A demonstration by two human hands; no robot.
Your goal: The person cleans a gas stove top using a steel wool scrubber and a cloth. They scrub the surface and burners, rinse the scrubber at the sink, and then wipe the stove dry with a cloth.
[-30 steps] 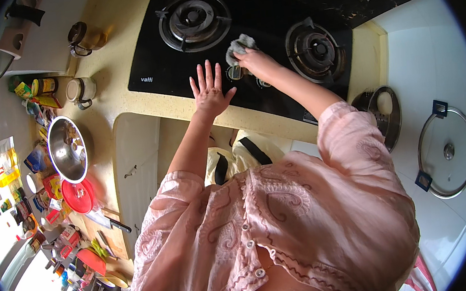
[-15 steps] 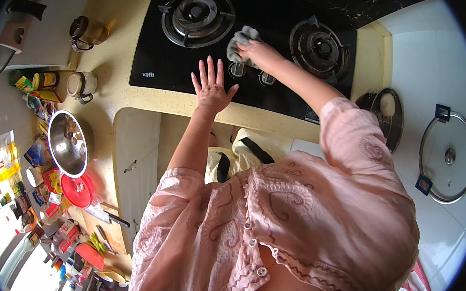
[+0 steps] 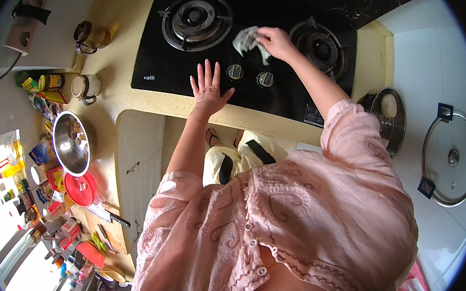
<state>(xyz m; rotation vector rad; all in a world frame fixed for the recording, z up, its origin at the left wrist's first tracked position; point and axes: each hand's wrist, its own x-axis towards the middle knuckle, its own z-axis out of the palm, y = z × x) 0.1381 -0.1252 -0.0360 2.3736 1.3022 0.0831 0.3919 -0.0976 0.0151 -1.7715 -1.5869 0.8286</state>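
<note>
A black glass gas stove (image 3: pixel 180 71) with two burners lies before me. My right hand (image 3: pixel 276 43) grips a grey cleaning cloth (image 3: pixel 249 41) between the left burner (image 3: pixel 196 17) and the right burner (image 3: pixel 320 46). The cloth hangs loosely from my fingers, and its lower end is close to the glass; whether it touches, I cannot tell. Flat on the stove's near edge rests my left hand (image 3: pixel 208 91), fingers spread and holding nothing. Two control knobs, a left knob (image 3: pixel 234 72) and a right knob (image 3: pixel 265 79), sit between my hands.
On the left counter (image 3: pixel 116 61) stand a brown glass jug (image 3: pixel 94 36), a lidded jar (image 3: pixel 86 88), a steel bowl (image 3: pixel 71 144) and a red lid (image 3: pixel 80 189). A knife (image 3: pixel 117 219) lies nearer me. A glass pot lid (image 3: pixel 451 158) hangs at right beside a steel pot (image 3: pixel 388 129).
My right hand has moved right and lifted the cloth away from the knobs, which now show fully. The cloth hangs looser. My left hand stays in place.
</note>
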